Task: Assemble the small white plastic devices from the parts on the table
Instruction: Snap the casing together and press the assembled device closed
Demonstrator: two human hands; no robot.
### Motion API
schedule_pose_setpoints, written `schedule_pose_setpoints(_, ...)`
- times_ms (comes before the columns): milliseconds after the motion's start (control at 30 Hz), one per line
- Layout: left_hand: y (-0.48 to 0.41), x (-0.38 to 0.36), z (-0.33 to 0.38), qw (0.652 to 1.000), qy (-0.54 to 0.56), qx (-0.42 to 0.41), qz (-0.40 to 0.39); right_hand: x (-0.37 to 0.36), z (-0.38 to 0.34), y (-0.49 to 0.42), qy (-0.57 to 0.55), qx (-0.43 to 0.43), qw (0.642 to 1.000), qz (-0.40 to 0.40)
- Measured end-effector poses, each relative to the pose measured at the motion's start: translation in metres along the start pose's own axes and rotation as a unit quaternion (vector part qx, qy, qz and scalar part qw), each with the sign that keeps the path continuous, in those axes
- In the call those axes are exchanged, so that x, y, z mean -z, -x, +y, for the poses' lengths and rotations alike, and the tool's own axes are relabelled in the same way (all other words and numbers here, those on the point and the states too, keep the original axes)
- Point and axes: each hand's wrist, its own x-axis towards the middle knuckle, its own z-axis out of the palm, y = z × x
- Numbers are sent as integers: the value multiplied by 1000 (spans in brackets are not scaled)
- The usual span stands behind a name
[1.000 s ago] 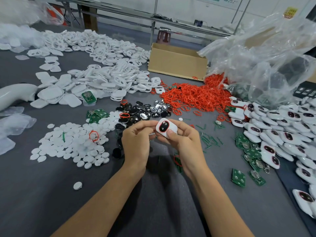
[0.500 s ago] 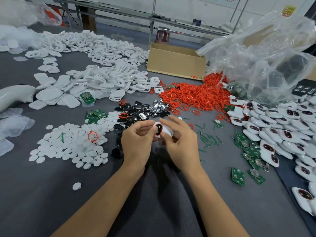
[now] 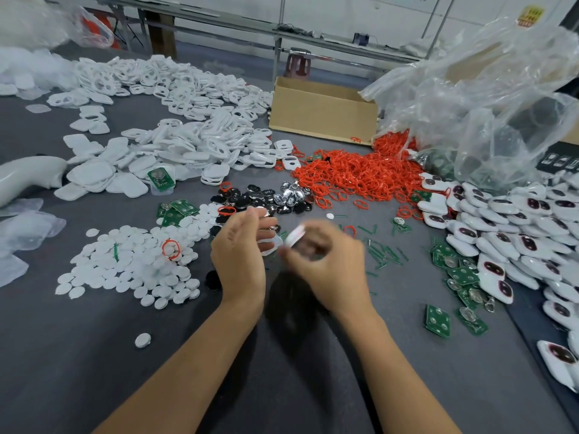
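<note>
1. Device [image 3: 296, 234] sat pinched in my right grip [image 3: 326, 261], blurred, above the counter [image 3: 94, 355].
2. Left grip [image 3: 241, 255] hung loose, seemingly empty, beside it.
3. Step judged: finishing one unit; next needs placing among finished units [image 3: 501, 220].

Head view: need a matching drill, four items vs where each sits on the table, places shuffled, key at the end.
Items
1. white discs
2. red rings
3. cardboard box
4. finished white devices

Places
A. far side, beside the clear plastic bag
B. right edge of the table
C. left of the left hand
D. mid-table, beyond the right hand

Pairs: 1-C, 2-D, 3-A, 4-B
</note>
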Motion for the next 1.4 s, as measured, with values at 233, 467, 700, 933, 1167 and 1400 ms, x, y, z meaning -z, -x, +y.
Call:
schedule_pose_setpoints(233, 0, 0, 1, 1000, -1, 2, 6, -3, -2, 3, 129, 3, 991, -28)
schedule_pose_setpoints(467, 1, 0, 1, 1000, -4, -4, 18, -11, -3, 3, 188, 29, 980, -55)
schedule_pose_setpoints(700, 0, 1, 1, 1000, -7, -8, 22, -16, -4, 8, 187, 78, 979, 19)
schedule_pose_setpoints(933, -2, 2, -2, 1000, 0, -11, 17, -18, -4, 9, 180, 82, 979, -55)
schedule_pose_setpoints(1167, -1, 1, -5, 1000, 11, 2, 2, -17, -8, 11, 173, 82, 982, -14)
schedule_pose_setpoints(1400, -2, 1, -5, 1000, 7, 2, -2, -15, -2, 10, 188, 46, 980, -38)
